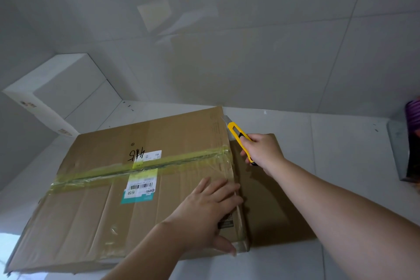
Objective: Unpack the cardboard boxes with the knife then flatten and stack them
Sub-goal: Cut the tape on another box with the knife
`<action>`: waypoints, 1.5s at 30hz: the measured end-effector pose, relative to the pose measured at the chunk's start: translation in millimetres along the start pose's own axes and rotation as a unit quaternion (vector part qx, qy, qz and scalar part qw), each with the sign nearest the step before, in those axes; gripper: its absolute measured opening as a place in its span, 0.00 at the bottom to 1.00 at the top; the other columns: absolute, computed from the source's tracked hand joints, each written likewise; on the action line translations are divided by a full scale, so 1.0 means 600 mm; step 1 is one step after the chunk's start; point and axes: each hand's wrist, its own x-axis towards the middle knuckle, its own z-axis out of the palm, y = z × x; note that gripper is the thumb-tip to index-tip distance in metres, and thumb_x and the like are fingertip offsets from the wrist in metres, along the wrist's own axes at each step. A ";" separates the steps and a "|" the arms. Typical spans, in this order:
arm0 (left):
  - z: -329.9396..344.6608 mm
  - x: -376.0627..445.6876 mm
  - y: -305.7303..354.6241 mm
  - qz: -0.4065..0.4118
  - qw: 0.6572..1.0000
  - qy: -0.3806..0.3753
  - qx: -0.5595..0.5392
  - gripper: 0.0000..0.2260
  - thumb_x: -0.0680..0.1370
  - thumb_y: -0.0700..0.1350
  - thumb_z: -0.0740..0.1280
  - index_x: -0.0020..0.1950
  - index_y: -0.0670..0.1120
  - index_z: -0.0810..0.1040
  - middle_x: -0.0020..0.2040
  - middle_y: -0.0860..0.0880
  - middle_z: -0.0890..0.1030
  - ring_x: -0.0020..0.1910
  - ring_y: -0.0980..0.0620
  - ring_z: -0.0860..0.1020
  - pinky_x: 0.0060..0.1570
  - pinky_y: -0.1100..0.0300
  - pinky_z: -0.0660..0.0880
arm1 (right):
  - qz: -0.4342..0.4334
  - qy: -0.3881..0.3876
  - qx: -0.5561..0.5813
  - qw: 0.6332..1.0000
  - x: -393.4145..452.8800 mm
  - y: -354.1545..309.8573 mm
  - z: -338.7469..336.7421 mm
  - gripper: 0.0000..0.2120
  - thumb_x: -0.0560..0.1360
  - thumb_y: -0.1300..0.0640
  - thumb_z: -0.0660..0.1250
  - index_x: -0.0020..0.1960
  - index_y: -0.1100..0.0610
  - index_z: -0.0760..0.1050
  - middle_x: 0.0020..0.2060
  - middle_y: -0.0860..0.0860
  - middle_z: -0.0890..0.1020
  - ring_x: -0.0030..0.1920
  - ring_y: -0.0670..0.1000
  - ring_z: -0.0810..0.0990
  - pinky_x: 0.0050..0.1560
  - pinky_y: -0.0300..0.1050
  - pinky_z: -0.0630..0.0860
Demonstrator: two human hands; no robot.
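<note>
A large brown cardboard box (95, 211) lies on the white tiled floor, sealed along its top seam with yellowish tape (145, 169) and bearing a shipping label (141, 188). My left hand (209, 211) presses flat on the box's top near its right edge, fingers spread, thumb over the near corner. My right hand (263, 152) grips a yellow utility knife (238, 134), its tip at the box's far right corner where clear tape wraps the edge. A flat piece of cardboard (272, 207) lies under the box on the right.
A white tiled wall stands close behind the box. A white box-like block (56, 93) sits at the back left corner. At the right edge is a grey object (397, 150) with something purple (413, 113) above it.
</note>
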 end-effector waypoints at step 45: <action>0.042 -0.025 0.001 -0.126 0.989 0.071 -0.036 0.41 0.72 0.73 0.42 0.78 0.49 0.46 0.79 0.50 0.44 0.76 0.54 0.39 0.74 0.54 0.35 | 0.014 -0.106 -0.047 0.993 -0.088 0.027 -0.060 0.08 0.79 0.51 0.63 0.44 0.48 0.78 0.33 0.52 0.83 0.28 0.49 0.79 0.35 0.45 0.78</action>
